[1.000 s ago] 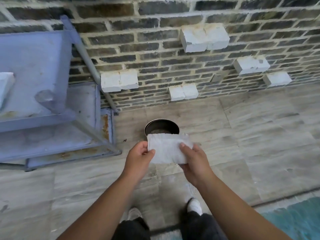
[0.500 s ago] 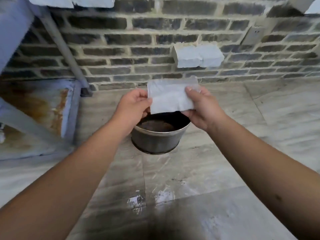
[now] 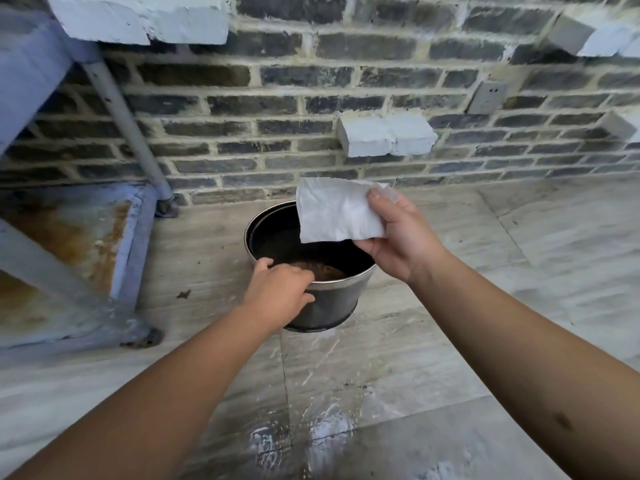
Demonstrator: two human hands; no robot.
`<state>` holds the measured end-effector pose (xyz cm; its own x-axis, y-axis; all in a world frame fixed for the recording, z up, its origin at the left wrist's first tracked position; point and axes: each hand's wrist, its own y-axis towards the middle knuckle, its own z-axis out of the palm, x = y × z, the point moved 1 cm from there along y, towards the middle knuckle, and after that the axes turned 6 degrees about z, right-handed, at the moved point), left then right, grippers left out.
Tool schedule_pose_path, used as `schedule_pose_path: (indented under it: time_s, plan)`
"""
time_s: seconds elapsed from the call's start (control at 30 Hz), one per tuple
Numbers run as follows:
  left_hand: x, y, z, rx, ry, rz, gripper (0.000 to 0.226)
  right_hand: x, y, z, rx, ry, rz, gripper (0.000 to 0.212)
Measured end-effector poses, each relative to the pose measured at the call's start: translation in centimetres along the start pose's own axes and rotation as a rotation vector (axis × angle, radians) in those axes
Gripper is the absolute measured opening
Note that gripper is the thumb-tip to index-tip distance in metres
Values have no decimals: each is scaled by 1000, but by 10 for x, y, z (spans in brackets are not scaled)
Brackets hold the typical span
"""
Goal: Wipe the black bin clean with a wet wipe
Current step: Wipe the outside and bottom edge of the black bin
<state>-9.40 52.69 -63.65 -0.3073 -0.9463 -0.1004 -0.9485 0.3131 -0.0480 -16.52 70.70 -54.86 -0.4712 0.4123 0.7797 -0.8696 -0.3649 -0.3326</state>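
The black bin [image 3: 332, 306] is a small round metal pail with a silver rim, standing upright on the floor close to the brick wall. Brown dirt shows on its inside bottom. My left hand [image 3: 280, 292] grips the near left part of the rim, fingers curled over the edge. My right hand [image 3: 394, 237] holds a white wet wipe [image 3: 339, 213] by its right side, just above the bin's far right rim. The wipe hangs flat and hides part of the bin's opening.
A grey-blue metal rack [image 3: 114, 237] with rusty shelves stands at the left, its leg [image 3: 121, 112] slanting down to the floor near the bin. The dark brick wall [image 3: 277, 109] has white blocks sticking out and a grey socket [image 3: 488, 97]. Pale scuffed floor tiles [image 3: 346, 393] lie in front.
My left hand let go of the wipe and dropped onto the bin's rim. My right hand alone now holds the wipe, and the view has moved closer to the bin.
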Motion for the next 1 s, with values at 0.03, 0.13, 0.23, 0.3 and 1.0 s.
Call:
schedule_pose_path:
  time_s: [0.03,0.13,0.23,0.3,1.0]
  plan:
    - [0,1,0,3,27,0,17,-1,-2,-1,6,-4,0,11]
    - [2,2,-4,23,13,-3,13,3,-8,-5,14,36,-5,11]
    - [8,-1,-6,30,-29,29,12,8,-10,-10,40,61,-12,12]
    - [14,2,-17,0,-137,50,13,11,-10,-14,35,51,-24,10]
    - [77,36,-12,-58,-420,-264,24,-30,8,-39,-138,-455,-194,24]
